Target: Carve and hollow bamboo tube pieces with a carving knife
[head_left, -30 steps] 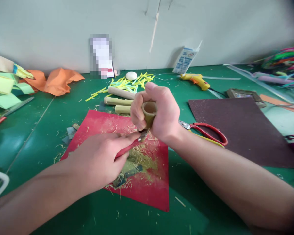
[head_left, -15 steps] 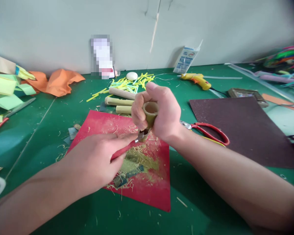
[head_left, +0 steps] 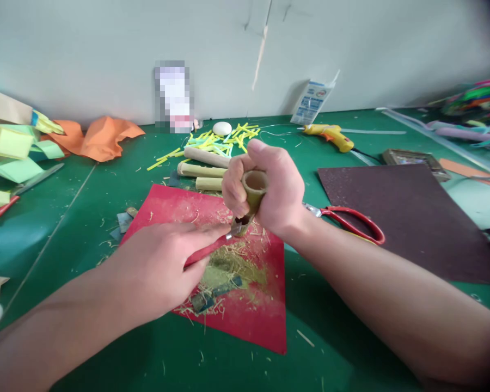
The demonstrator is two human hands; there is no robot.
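Note:
My right hand [head_left: 275, 188] is wrapped round a short bamboo tube [head_left: 255, 191], whose open end faces up toward me. Lower on the tube is a dark cut-out notch. My left hand [head_left: 167, 267] grips a red-handled carving knife [head_left: 208, 251], its forefinger stretched along the tool. The short metal blade lies against the tube beside the notch; its tip is hard to make out. Beneath both hands lies a red sheet [head_left: 265, 326], strewn with pale shavings and dust [head_left: 245, 261] and some dark scraps of sandpaper [head_left: 214, 294].
More bamboo pieces [head_left: 202, 170] lie behind the hands, near yellow sticks [head_left: 167, 158] and a white egg-shaped object [head_left: 222, 129]. Red-handled scissors [head_left: 355, 220] rest by my right wrist, left of a dark board [head_left: 392, 218]. A yellow glue gun [head_left: 330, 136] lies farther back.
The knife blade has drawn back slightly from the notch, showing more of the opening. The whole view has shifted a little; both hands keep their grips.

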